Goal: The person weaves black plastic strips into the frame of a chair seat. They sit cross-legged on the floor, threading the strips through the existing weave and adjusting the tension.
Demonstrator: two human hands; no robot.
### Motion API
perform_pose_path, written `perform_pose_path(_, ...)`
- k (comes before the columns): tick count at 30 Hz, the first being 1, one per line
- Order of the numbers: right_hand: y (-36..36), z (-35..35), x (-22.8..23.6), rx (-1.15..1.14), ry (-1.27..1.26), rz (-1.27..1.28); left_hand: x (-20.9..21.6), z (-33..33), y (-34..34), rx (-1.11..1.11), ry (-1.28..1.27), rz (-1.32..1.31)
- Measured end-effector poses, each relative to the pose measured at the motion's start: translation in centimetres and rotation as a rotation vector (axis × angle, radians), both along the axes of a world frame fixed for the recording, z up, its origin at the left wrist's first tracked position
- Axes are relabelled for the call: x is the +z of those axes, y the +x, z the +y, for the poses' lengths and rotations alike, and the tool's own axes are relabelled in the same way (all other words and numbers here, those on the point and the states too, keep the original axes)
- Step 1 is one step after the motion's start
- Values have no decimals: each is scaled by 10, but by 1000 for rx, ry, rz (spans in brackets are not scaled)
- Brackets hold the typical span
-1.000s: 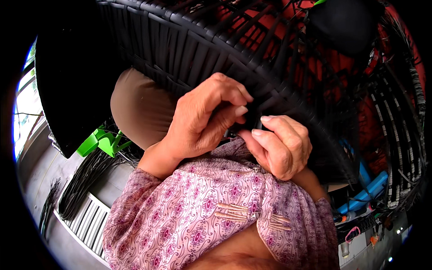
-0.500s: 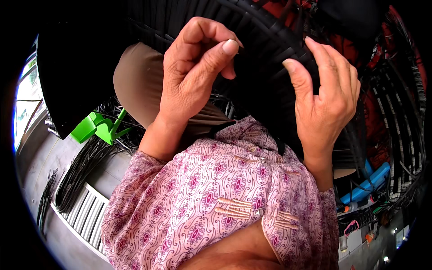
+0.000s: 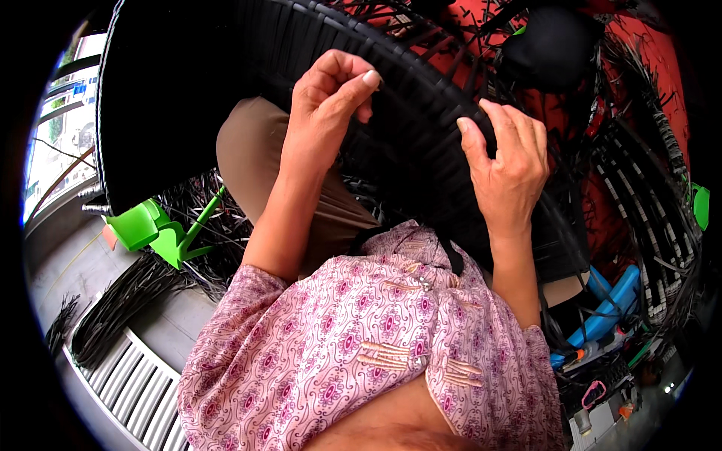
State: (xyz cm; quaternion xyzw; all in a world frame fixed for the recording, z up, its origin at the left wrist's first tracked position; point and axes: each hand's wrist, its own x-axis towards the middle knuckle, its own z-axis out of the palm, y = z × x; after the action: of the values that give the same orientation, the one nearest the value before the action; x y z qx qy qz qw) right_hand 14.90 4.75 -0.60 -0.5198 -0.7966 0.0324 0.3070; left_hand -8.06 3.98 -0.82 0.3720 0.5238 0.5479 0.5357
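Black woven wicker piece [image 3: 421, 113], a big curved rim of plastic rattan, sits across the person's lap and fills the upper middle of the view, tilted up twd the head. L hand [image 3: 323, 113] is raised in front of the rim, thumb and forefinger pinched tight together at the tips, other fingers curled in; looks like a thin dark strand is caught in the pinch but it's too fine to be sure. R hand [image 3: 508, 161] lies on the rim's outer curve w/ fingers spread and flat against the weave, a loose resting touch, not clenched on anything. Hands are apart, w/ a stretch of woven band between them. Below them: pink patterned blouse [image 3: 361, 353] w/ short sleeves, and a tan trouser leg [image 3: 256, 161] poking out under the wicker on the L side. Further out on the L, a green plastic stool [image 3: 150, 229] lies on the floor, w/ loose bundles of black rattan strips [image 3: 124, 297] beside and under it, and a pale slatted panel [image 3: 124, 391] near the lower edge. On the R, more unfinished wicker frames [image 3: 647, 188] w/ strand ends sticking out against a red backing, and a blue tool [image 3: 609, 312] low down among clutter.
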Motion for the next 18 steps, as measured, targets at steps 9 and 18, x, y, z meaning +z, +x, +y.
perform_pose_path(9, -34, -29, 20, 202, 42, 208, 25, -21, -9, -168, 170, 54)
perform_pose_path(18, -43, -45, 15, 344, -68, 379, 44, -61, 4, -219, 178, 63)
